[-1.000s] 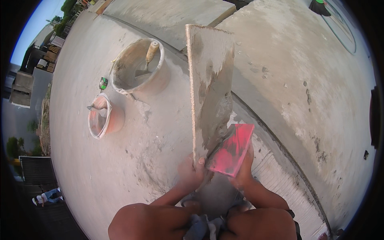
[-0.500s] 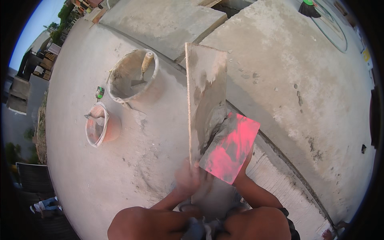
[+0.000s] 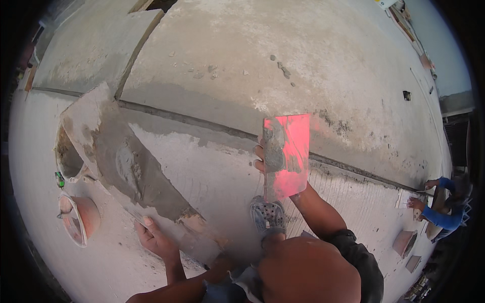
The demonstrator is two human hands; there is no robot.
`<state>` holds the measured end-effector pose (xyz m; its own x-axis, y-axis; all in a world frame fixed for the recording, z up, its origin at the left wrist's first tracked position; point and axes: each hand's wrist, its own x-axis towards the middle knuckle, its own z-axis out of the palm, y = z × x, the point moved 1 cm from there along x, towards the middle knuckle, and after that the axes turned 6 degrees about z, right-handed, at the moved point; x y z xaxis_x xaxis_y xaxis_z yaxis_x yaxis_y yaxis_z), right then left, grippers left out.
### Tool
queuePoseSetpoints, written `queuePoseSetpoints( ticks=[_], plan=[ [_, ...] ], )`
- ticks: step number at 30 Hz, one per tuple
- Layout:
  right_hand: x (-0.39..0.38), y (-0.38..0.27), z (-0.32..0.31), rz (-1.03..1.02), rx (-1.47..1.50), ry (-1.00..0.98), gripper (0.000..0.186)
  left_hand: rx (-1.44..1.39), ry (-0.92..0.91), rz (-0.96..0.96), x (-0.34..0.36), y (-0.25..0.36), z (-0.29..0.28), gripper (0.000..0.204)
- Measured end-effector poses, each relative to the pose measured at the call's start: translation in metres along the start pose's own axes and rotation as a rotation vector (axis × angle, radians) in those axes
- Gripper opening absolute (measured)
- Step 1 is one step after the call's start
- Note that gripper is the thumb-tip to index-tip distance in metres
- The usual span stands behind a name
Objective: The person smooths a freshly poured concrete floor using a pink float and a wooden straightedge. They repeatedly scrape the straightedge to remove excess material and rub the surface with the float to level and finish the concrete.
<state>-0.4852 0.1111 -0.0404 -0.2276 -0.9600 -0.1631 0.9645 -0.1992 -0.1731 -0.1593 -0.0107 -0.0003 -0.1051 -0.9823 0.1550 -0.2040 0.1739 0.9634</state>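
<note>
Left hand [image 3: 157,241] grips the long board [image 3: 83,120] by its edge, wet mortar [image 3: 130,166] on its face. My right hand [image 3: 259,162] holds the pink float [image 3: 297,151] (smeared grey), apart to the right, probably by a hidden handle. Judged step: handling mortar; next move calls for a steady board.

The long board [image 3: 87,115] is slanting leftward, carrying grey mortar [image 3: 130,164]; at right, the pink float [image 3: 294,151] is showing grey smears.
</note>
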Motion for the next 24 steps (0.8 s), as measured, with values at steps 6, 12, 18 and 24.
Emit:
queuePoseSetpoints(
  ticks=[6,12,18,24],
  plan=[
    [-0.210,-0.044,-0.196,0.001,-0.338,0.662,0.040,-0.018,0.013,-0.099,-0.012,-0.008,0.002,0.037],
    [-0.296,-0.125,-0.185,0.002,-0.383,0.770,0.029,0.072,-0.110,-0.138,-0.010,-0.028,0.002,0.036],
    [-0.208,-0.158,-0.112,0.061,-1.397,0.867,0.024,-0.006,-0.144,-0.122,-0.006,-0.014,0.023,0.035],
    [-0.160,-0.146,-0.087,-0.208,-2.227,0.399,0.032,-0.020,-0.187,-0.112,-0.010,-0.015,0.033,0.031]
  ],
)
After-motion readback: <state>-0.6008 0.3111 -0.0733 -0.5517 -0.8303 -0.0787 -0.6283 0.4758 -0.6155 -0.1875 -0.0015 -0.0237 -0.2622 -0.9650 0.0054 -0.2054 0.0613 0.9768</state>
